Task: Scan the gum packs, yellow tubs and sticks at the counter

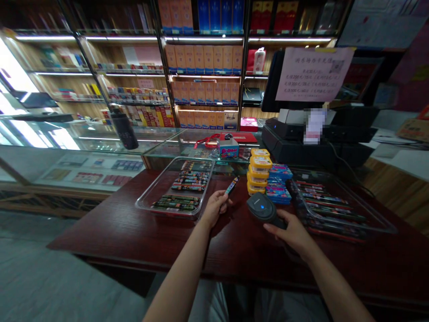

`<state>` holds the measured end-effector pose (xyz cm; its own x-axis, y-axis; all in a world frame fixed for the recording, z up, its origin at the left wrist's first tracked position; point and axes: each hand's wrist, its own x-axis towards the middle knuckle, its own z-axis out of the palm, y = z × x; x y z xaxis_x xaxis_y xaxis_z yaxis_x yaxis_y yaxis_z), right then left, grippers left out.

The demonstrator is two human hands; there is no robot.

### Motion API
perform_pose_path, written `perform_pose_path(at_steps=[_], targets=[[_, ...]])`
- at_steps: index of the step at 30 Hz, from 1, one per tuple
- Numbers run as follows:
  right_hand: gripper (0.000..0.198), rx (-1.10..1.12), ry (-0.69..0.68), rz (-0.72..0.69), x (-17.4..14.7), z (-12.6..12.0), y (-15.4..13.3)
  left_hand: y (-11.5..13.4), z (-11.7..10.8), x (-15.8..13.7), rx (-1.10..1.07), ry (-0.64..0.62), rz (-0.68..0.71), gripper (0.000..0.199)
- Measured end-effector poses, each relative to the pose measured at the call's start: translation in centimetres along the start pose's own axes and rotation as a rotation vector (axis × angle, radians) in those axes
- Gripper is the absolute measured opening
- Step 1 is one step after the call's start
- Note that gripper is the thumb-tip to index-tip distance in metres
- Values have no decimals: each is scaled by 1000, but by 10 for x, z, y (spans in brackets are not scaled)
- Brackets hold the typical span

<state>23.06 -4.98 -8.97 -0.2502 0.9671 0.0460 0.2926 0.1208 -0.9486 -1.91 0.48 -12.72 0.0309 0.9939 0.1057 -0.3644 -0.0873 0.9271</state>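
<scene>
My left hand (pixel 216 208) is closed around a slim pen (pixel 232 184) with a printed barrel, its tip end pointing up and away from me. In my right hand (pixel 296 232) is a dark barcode scanner (pixel 263 209) with a small blue light, its head turned toward the pen. Pen and scanner are apart. To the left, a clear plastic tray (pixel 167 210) holds several groups of similar pens (pixel 177 202). On the right, another clear tray (pixel 372 223) has more pens (pixel 330 201) in it.
Yellow-lidded tubs (pixel 259 167) stand stacked beside blue packets (pixel 279 190) behind the scanner. A small blue-pink box (pixel 228 149) sits on the glass counter (pixel 187 138). A black tumbler (pixel 124 129) stands farther left. A monitor with a paper sign (pixel 311 74) rises at the back right.
</scene>
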Motion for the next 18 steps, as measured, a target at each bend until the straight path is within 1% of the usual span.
perform_pose_path(at_steps=[4, 6, 10, 13, 18], targets=[[49, 50, -21, 28, -2, 2, -2, 2, 1, -1, -46, -28, -60, 37], [47, 65, -42, 38, -3, 3, -3, 2, 0, 0, -73, -20, -79, 36], [44, 88, -103, 71, -6, 6, -7, -1, -3, 3, -107, 74, -129, 29], [47, 78, -149, 99, -11, 9, -11, -2, -3, 4, -141, 149, -178, 20], [49, 84, -217, 85, -17, 14, -19, -3, -3, 4, -142, 162, -219, 14]])
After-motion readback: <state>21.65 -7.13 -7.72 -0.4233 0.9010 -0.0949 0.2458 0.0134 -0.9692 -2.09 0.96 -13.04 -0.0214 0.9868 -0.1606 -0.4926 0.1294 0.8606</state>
